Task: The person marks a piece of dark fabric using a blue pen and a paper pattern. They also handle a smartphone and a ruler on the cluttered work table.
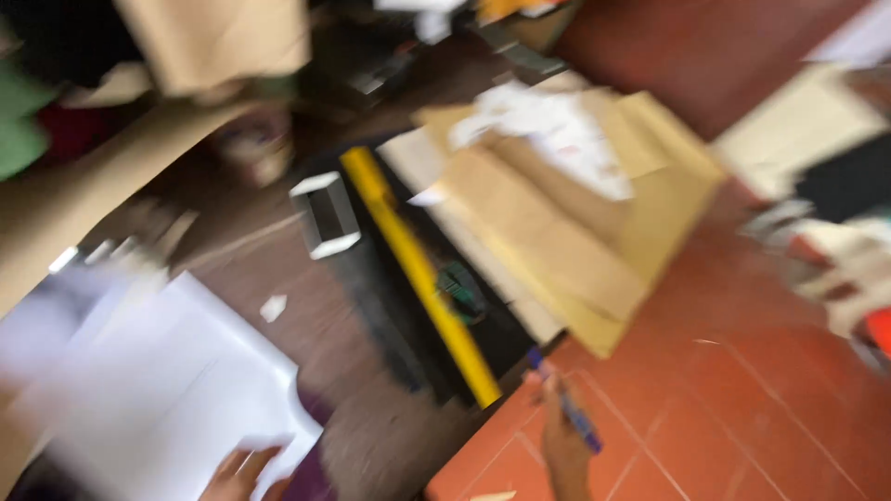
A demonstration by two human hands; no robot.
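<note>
- The picture from the head camera is strongly blurred, so many small details cannot be told.
- The right hand (564,450) comes in from the bottom edge and is closed around a blue pen (566,408); the fingers wrap the lower part of the pen and its upper end points up and to the left.
- The pen and the right hand are above a red-orange sheet (742,408), which has thin pale lines drawn on it.
- The upper end of the pen is just beside the lower end of a long yellow ruler (418,274), which lies diagonally on a dark mat (371,306).
- The left hand (243,473) is at the bottom edge, on the left; its fingers touch the lower edge of a white sheet of paper (176,390). Whether the fingers pinch the paper or only rest on it, one cannot tell.
- The white paper lies at the lower left, well apart from the pen.
- A small white box-like frame (325,215) stands to the left of the ruler, near its upper part.
- A small green object (461,289) lies just to the right of the ruler; its kind is not clear.
- Flat pieces of brown cardboard (566,232) are piled to the right of the ruler, and a crumpled white paper (557,134) lies on top of them.
- A brown wooden surface (306,343) shows between the white sheet and the dark mat.
</note>
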